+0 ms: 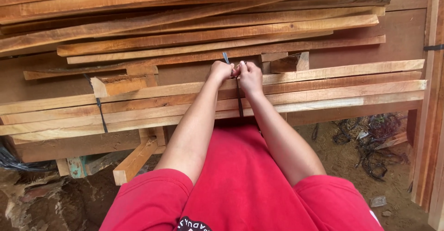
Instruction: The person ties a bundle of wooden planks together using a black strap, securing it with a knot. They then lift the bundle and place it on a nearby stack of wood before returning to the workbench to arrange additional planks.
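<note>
I see both arms stretched forward, left hand (220, 70) and right hand (249, 75) fisted, knuckles touching, just above red shirt (240, 175).

Up and left of the fingers (231, 69), a short wooden block (118, 84) lies among loose boards, with a second dark strap (100, 113) running down below it. Just right of the fingers sits another small offcut (289, 62). Far below and left, a pale wooden batten (135, 160) slants toward the dirt floor (333, 152). Low to the right, a tangle of black strapping scraps (374, 143) lies on that floor, beside upright planks (428, 120).
</note>
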